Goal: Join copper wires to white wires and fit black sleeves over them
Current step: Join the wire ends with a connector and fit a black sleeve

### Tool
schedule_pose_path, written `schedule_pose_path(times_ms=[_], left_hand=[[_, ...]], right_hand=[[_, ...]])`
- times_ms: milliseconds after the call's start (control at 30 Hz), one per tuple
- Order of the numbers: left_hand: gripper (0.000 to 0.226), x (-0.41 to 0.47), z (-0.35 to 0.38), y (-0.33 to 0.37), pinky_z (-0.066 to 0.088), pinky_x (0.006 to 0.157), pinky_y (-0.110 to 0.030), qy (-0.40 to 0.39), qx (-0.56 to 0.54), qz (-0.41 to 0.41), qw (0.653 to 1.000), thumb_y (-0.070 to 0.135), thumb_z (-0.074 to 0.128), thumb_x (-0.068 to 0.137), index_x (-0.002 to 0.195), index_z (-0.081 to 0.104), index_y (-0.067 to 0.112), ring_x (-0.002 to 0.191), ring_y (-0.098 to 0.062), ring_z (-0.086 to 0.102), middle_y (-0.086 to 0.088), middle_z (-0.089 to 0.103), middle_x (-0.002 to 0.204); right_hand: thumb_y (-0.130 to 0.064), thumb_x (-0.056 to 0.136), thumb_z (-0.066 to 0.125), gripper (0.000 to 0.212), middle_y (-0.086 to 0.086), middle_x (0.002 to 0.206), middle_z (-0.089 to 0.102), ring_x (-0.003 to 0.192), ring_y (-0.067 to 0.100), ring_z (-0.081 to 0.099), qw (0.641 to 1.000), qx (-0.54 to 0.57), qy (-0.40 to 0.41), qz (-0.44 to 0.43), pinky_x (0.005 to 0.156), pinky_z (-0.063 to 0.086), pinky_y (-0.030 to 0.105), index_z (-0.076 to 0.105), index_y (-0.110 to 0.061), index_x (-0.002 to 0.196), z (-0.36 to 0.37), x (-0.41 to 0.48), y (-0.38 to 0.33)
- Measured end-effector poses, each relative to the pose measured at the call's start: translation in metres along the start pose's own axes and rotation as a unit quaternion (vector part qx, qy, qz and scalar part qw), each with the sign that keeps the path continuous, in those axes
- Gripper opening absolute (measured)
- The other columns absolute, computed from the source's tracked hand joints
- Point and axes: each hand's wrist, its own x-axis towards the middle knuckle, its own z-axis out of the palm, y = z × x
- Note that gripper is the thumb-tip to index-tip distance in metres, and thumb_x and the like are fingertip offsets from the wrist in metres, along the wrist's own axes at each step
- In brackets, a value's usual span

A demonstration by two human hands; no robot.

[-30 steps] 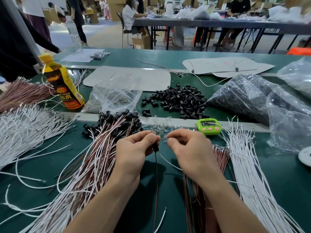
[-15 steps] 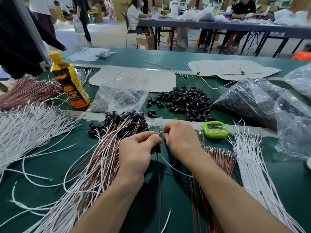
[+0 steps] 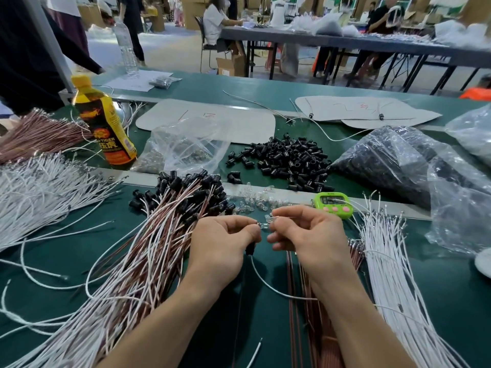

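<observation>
Two hands meet over the green table [image 3: 265, 328], head view: left hand [image 3: 220, 243] pinches a black sleeve [image 3: 250, 249], with a white wire [image 3: 265, 284] trailing from it toward the person; right hand [image 3: 310, 235] pinches a small clear piece [image 3: 265, 224] just beside the left fingertips. Sleeved wire pile [image 3: 148, 261] at left, loose sleeves [image 3: 287, 160] beyond, white wire bundle [image 3: 393, 274] at right, copper wires [image 3: 299, 285] under the right wrist

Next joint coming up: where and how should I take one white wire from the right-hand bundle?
On the white wires, pinch one near its far tip, coming from above. There, beside the green timer, the ends fan apart; nearer you they lie packed side by side.
</observation>
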Motion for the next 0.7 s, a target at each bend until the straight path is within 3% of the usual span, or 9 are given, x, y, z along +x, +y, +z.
schedule_pose_path(times_ms=[300, 467, 700], left_hand=[[0.016, -0.001, 0.002, -0.001, 0.054, 0.061, -0.018, -0.067, 0.063, -0.009, 0.996, 0.006, 0.081, 0.082, 0.073, 0.081, 0.019, 0.059, -0.009, 0.070, -0.001, 0.076, 0.067], [0.023, -0.001, 0.001, -0.002, 0.056, 0.062, -0.020, -0.072, 0.063, -0.001, 0.995, 0.009, 0.082, 0.081, 0.078, 0.081, 0.032, 0.062, -0.011, 0.072, 0.000, 0.077, 0.069], [0.026, -0.001, 0.000, -0.003, 0.054, 0.061, -0.019, -0.079, 0.052, 0.003, 0.995, 0.008, 0.082, 0.081, 0.077, 0.081, 0.034, 0.061, -0.011, 0.071, -0.002, 0.077, 0.069]], right_hand=[[0.002, 0.095, 0.066, 0.024, 0.006, 0.077, 0.077, 0.063, 0.021, 0.072, 0.996, -0.069, -0.029, -0.038, 0.056, 0.053, 0.023, 0.076, -0.018, 0.087, -0.011, 0.001, 0.003], [0.001, 0.092, 0.067, 0.026, 0.006, 0.073, 0.075, 0.060, 0.021, 0.070, 0.993, -0.101, -0.054, -0.038, 0.056, 0.054, 0.025, 0.077, -0.022, 0.083, -0.012, 0.002, 0.004], [0.000, 0.090, 0.069, 0.025, 0.008, 0.070, 0.075, 0.058, 0.022, 0.071, 0.989, -0.128, -0.064, -0.028, 0.054, 0.055, 0.029, 0.079, -0.021, 0.081, -0.017, 0.002, 0.001]])
